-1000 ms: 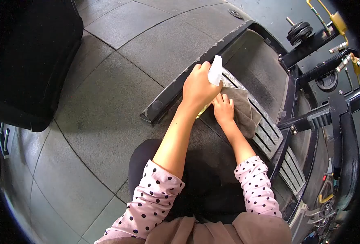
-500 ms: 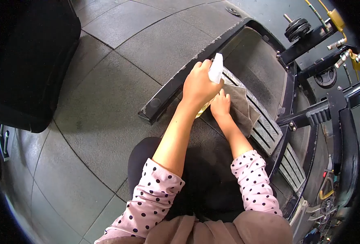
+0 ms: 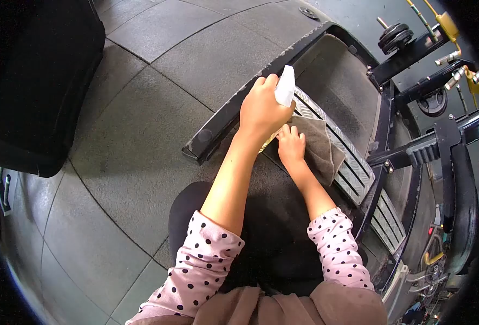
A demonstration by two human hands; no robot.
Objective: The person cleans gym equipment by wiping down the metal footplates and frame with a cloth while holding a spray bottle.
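My left hand (image 3: 265, 111) is closed round a spray bottle (image 3: 286, 89). Its white spray head sticks up past my fingers, and a strip of yellowish bottle shows beneath my wrist. Just right of it, my right hand (image 3: 291, 147) has its fingers bent over the edge of a grey-brown cloth (image 3: 319, 142). The cloth lies spread on a ridged metal foot plate (image 3: 353, 174) with black strips. My left hand partly hides the bottle and the upper end of the plate.
A black machine frame (image 3: 223, 120) with chipped edges surrounds the foot plate. Weight plates (image 3: 395, 39) sit on a bar at the upper right. A large black padded object (image 3: 39, 81) stands at the left. Dark rubber tiles (image 3: 125, 130) cover the floor.
My left hand and the spray bottle have shifted slightly up and left. My right hand has moved a little down and left, staying at the cloth.
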